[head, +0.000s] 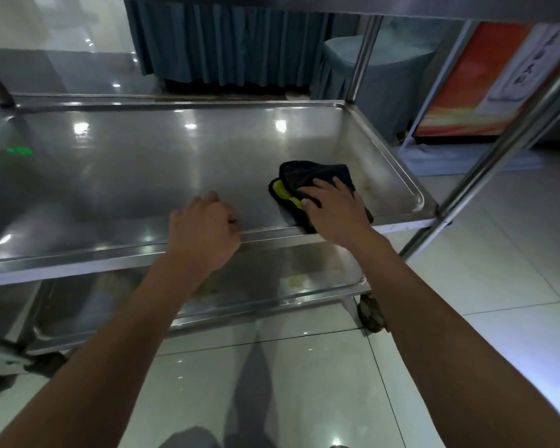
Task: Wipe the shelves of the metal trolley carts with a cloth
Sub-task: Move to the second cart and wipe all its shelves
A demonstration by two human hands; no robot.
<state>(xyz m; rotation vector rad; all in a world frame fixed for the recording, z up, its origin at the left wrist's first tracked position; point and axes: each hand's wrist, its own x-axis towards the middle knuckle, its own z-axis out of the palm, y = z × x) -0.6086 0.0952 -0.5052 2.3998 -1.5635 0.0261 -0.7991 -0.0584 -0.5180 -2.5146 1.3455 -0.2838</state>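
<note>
Wiping the middle shelf of the stainless steel trolley cart [149, 163], a shallow rimmed metal tray between upright tubes. Crumpled black cloth with a yellow-green underside [307, 179] lying on the shelf's right-hand near corner, part draped over the front rim. Right hand [333, 208] flat on top of it, fingers spread and fairly straight, pressing rather than gripping. Left hand [204, 227] just to the left, knuckles up, fingers curled over the front rim, apparently steadying the cart. Long axis of the shelf running left to right, with most of the bare surface stretching away leftward and toward the back from the cloth. Yellowish marks on the lower shelf [291, 279], likely a job to follow. Probably a leftward sweep next, with the left hand in its path
</note>
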